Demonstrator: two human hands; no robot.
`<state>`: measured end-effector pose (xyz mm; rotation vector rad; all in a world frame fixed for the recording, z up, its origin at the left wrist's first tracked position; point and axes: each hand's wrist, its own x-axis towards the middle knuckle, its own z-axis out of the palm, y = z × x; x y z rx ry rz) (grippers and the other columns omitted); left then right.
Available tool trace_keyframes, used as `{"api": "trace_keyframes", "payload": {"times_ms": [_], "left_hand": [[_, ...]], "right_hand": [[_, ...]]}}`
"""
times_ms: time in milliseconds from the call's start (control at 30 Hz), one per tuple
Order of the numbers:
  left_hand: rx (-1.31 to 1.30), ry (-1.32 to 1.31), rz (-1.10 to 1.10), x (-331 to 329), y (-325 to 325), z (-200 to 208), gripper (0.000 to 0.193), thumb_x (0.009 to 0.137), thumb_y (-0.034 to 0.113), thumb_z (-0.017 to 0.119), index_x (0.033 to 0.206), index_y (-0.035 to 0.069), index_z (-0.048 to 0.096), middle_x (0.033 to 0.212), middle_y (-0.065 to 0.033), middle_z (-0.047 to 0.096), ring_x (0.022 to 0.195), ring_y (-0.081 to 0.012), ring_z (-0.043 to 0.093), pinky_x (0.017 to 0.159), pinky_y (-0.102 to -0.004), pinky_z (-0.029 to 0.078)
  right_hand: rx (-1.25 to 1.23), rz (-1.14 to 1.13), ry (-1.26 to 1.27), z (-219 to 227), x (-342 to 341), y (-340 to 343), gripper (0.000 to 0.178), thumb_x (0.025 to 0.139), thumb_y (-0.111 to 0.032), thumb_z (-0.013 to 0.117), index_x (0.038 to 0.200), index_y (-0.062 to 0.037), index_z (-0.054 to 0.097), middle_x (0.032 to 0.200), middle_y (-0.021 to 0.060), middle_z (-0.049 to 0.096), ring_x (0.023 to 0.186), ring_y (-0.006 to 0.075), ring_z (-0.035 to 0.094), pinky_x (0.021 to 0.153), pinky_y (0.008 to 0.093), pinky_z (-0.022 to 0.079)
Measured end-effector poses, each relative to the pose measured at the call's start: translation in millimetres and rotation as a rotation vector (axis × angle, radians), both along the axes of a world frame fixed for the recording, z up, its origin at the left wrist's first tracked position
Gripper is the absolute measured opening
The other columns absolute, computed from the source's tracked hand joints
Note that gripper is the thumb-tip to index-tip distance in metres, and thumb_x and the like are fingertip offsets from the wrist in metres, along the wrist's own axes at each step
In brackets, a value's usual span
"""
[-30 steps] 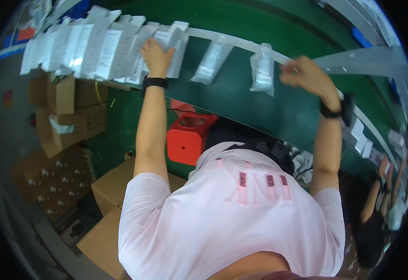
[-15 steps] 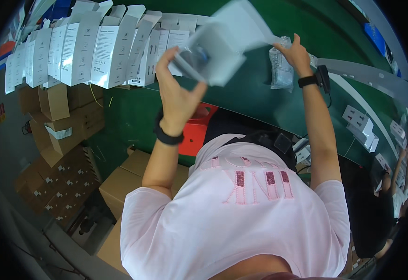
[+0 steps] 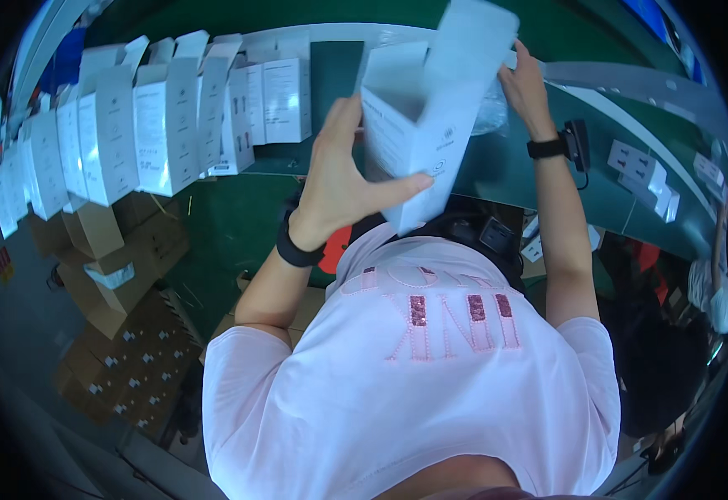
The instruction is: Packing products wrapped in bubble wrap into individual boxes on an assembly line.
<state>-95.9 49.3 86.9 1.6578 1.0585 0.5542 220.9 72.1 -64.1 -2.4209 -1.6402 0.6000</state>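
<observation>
My left hand is wrapped round a tall white carton, its thumb across the front face. The carton tilts above the table's near edge, with its top flap standing up and its mouth open. How much lies inside it does not show. Beyond the carton, a clear plastic bag is partly hidden by it. At the bag's right side, my right hand has thumb and fingers closed about its edge; the fingertips are partly covered by the flap.
A row of open white cartons stands along the table's left part. White printed pieces lie on the green table at right. Brown cardboard boxes are below at left. A dark-clothed person is at lower right.
My left hand has turned the carton more upright and moved it right, partly in front of the plastic bag. My right hand stays by the bag. The whole view has shifted slightly.
</observation>
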Motion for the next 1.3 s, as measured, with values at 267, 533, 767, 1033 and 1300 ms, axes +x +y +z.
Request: {"api": "trace_keyframes", "payload": {"times_ms": [267,533,767,1033,1300], "left_hand": [[-1.037,-0.448,-0.039,47.0,-26.1,-68.2,0.086,0.077,0.043,0.076,0.138,-0.002,0.035,0.125,-0.0136,0.054,0.115,-0.0213,0.055,0.097,-0.0351,0.045],[-1.178,-0.602,-0.184,88.8,-76.4,-97.2,0.105,0.069,0.068,0.071,0.141,0.001,0.036,0.131,-0.0205,0.053,0.118,-0.0288,0.058,0.096,-0.0403,0.05],[-1.814,-1.072,-0.015,122.6,-84.0,-117.5,0.078,0.092,0.067,0.036,0.136,0.002,0.045,0.118,-0.0179,0.061,0.092,-0.0323,0.065,0.074,-0.0477,0.057],[-1.795,-0.728,0.151,172.5,-80.8,-145.4,0.062,0.091,0.052,0.047,0.133,0.006,0.051,0.123,-0.0159,0.059,0.108,-0.0358,0.06,0.091,-0.0571,0.048],[-1.855,-0.687,0.105,229.1,-99.1,-161.0,0.055,0.096,0.045,0.046,0.134,0.005,0.049,0.123,-0.0187,0.057,0.11,-0.0354,0.058,0.089,-0.0512,0.051]], "right_hand": [[0.095,-0.154,0.258,-12.0,30.8,-24.2,0.096,0.072,-0.06,0.073,0.141,-0.0006,0.04,0.13,0.0273,0.053,0.116,0.0395,0.057,0.095,0.0421,0.047],[0.108,0.028,0.253,-69.0,-4.6,3.9,0.067,0.069,-0.031,0.074,0.121,0.0008,0.048,0.103,0.0252,0.063,0.096,0.0401,0.064,0.082,0.0426,0.052],[0.076,-0.347,1.289,-0.8,86.4,-90.5,0.039,0.078,-0.008,0.057,0.117,-0.0023,0.057,0.1,0.0055,0.063,0.088,0.0153,0.06,0.082,0.0288,0.047],[0.149,-0.769,1.868,3.0,194.3,-232.2,0.038,0.094,-0.041,0.057,0.107,-0.005,0.059,0.099,0.0136,0.065,0.087,0.0254,0.064,0.093,0.052,0.05],[0.447,-0.769,1.95,72.8,209.3,-271.1,0.049,0.095,-0.041,0.053,0.126,-0.0026,0.049,0.1,0.0131,0.06,0.092,0.0247,0.062,0.104,0.0579,0.04]]}}
